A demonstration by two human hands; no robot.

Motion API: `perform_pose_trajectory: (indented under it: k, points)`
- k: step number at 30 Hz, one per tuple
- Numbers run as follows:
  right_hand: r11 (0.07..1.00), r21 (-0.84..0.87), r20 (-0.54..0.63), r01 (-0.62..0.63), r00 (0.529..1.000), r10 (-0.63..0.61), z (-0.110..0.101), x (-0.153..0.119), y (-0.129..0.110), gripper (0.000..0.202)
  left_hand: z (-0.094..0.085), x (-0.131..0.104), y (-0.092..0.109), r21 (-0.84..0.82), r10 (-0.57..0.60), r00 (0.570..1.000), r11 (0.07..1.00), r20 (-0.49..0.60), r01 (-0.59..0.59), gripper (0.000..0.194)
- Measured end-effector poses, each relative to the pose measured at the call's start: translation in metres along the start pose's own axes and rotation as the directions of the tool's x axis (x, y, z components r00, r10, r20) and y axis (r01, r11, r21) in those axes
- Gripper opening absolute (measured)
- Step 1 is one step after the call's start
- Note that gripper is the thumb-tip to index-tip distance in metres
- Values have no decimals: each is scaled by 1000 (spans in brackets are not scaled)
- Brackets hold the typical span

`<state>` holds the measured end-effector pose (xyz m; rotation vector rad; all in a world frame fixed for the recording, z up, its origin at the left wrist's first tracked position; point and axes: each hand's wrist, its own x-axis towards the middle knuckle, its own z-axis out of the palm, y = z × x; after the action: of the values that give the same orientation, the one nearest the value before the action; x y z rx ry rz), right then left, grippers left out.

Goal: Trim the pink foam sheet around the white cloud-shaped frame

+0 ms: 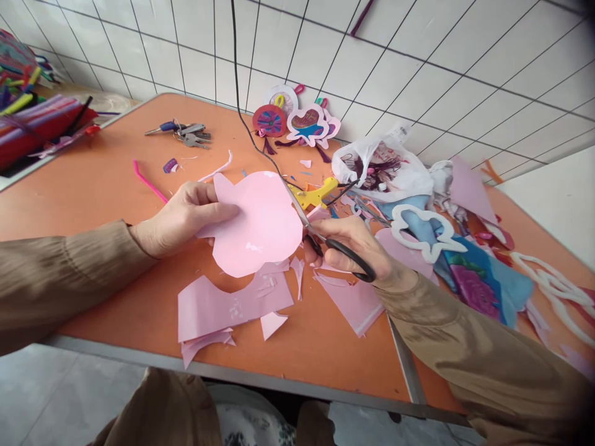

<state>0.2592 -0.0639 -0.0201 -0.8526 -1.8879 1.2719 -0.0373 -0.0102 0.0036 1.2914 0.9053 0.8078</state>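
My left hand (188,217) pinches the left side of a pink paper cutout (258,226), thumb on top. The cutout has a wavy, rounded outline and is held above the table. My right hand (351,244) grips black-handled scissors (351,257), with fingers in the loops. Their metal blades reach up along the cutout's right edge; whether they bite into the paper I cannot tell. Below the cutout lie pink paper scraps (232,310) with curved cut edges. Just behind the blades rests a yellow glue gun (316,193).
A black cord (236,74) hangs down to the orange table (116,291). Keys (190,133) lie at the back left. Finished-looking tasselled ornaments (307,124) lean near the tiled wall. A white plastic bag (413,176), a white star-shaped frame (425,230) and coloured material crowd the right.
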Motion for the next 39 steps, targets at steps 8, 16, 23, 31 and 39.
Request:
perform_pose_trajectory:
  k: [8, 16, 23, 31, 39]
  points:
    - [999, 15, -34, -35, 999, 36, 2, -1, 0, 65, 2, 2, 2, -29, -2, 1000, 1000, 15, 2, 20]
    - [995, 2, -42, -100, 994, 100, 3, -2, -3, 60, -5, -1, 1, -28, 3, 996, 1000, 88, -1, 18]
    - [997, -18, -49, -75, 996, 74, 1, -2, -1, 54, -9, -1, -2, 6, 0, 996, 1000, 84, 0, 20]
    - [991, 19, -55, -132, 990, 133, 6, -1, -13, 59, -7, 1, -2, 48, 23, 996, 998, 88, -27, 23]
    - [964, 81, -131, -252, 956, 261, 15, -3, -36, 44, -3, 1, 0, 33, 46, 993, 998, 105, -50, 31]
